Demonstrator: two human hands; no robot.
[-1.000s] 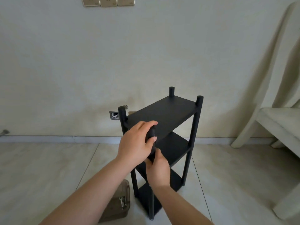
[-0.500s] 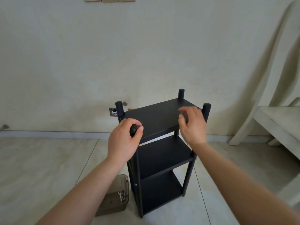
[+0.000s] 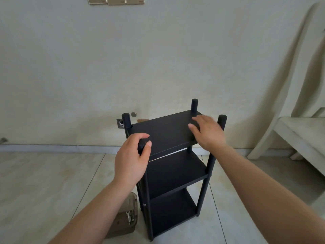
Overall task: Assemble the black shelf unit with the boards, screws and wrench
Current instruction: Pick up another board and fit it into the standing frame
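A black shelf unit (image 3: 174,175) with three boards and four round posts stands upright on the tiled floor. My left hand (image 3: 131,161) grips the top of the near left post (image 3: 142,146), fingers and thumb curled round its cap. My right hand (image 3: 208,132) lies with straight fingers on the right part of the top board (image 3: 165,132), between the far right post (image 3: 194,105) and the near right post (image 3: 222,120). A small metal wrench (image 3: 129,215) lies in a tinted plastic box (image 3: 123,221) on the floor beside the unit's left foot.
A pale wall stands close behind the unit, with a low socket plate (image 3: 120,123) and a skirting strip (image 3: 52,148). A cream chair (image 3: 297,131) stands at the right. Switch plates (image 3: 116,0) are at the top edge.
My right hand left the near post and moved up onto the right side of the top board. The unit has turned so its long side faces me. My left hand keeps its grip.
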